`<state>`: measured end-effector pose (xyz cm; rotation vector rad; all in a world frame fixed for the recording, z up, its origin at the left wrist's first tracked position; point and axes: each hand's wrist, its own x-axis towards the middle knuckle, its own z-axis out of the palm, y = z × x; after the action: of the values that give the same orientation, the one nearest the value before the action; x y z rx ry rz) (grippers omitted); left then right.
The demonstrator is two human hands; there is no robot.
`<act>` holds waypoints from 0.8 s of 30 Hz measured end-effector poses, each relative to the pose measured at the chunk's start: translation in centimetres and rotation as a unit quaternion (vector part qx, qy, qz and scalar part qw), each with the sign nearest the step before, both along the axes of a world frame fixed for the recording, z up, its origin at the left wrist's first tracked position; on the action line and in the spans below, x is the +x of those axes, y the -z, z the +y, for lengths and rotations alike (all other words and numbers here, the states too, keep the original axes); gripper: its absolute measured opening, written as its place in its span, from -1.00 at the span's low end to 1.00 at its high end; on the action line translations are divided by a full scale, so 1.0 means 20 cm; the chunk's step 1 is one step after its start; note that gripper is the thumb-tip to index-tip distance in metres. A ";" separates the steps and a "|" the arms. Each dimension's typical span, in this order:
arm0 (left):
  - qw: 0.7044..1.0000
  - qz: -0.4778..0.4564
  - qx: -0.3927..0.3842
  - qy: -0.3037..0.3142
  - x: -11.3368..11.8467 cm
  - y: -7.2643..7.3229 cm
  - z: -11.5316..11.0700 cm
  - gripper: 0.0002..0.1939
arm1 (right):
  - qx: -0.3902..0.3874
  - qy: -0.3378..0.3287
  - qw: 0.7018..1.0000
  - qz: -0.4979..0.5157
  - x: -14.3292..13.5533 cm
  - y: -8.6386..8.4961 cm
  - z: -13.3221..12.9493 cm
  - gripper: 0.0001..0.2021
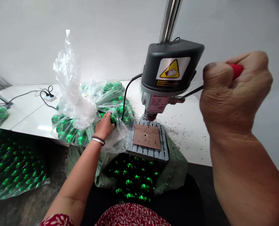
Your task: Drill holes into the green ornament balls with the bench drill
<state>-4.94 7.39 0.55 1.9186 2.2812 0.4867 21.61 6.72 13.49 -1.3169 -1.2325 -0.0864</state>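
Observation:
My right hand (238,91) is closed round the red-knobbed feed lever (237,71) of a small bench drill press (169,67). My left hand (105,126) reaches into the opening of a clear plastic bag (77,105) full of shiny green balls. A green ball (113,119) shows between its thumb and fingers, partly hidden by them. Under the chuck, a thin drill bit (149,124) points down at a brown square board (141,138) with a small hole. No ball sits on that board, which lies on the slotted metal base (164,147).
Dark shavings (181,131) litter the white table (195,152) right of the base. Below its front edge, an open woven sack (174,169) holds many green balls. Another large bag of balls (17,166) stands at left. A power strip (49,97) and cables lie behind.

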 end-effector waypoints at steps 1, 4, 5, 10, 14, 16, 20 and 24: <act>1.000 0.003 -0.005 0.002 0.00 0.00 0.01 -0.45 | 0.007 -0.004 1.000 0.001 0.00 0.00 0.00 -0.81; 0.999 -0.033 0.012 -0.001 0.01 -0.01 -0.02 -0.47 | 0.017 -0.007 1.000 0.000 0.00 0.01 0.01 -0.81; 0.997 -0.074 0.022 0.000 0.01 -0.02 -0.05 -0.46 | 0.015 -0.005 1.000 0.000 0.00 0.01 0.01 -0.81; 0.868 -0.495 -0.013 0.041 0.05 -0.03 -0.27 -0.34 | 0.019 0.006 1.000 -0.002 0.00 0.01 0.02 -0.83; 0.710 -0.698 -0.073 0.066 0.13 0.02 -0.35 -0.27 | 0.018 -0.008 1.000 0.002 -0.01 0.00 0.01 -0.86; 0.654 -0.747 -0.097 0.067 0.17 0.06 -0.34 -0.36 | 0.010 -0.016 1.000 0.008 -0.01 -0.01 0.01 -0.86; 0.601 -0.789 -0.117 0.052 0.25 0.11 -0.30 -0.49 | 0.008 -0.030 0.999 0.020 -0.01 -0.01 0.01 -0.86; 0.661 -0.739 -0.120 0.057 0.31 0.13 -0.26 -0.45 | 0.007 -0.042 0.999 0.025 -0.01 -0.01 0.02 -0.82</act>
<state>1.25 2.22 -2.06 0.7537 0.9799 1.0788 21.46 7.04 13.68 -1.2473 -1.2406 -0.0029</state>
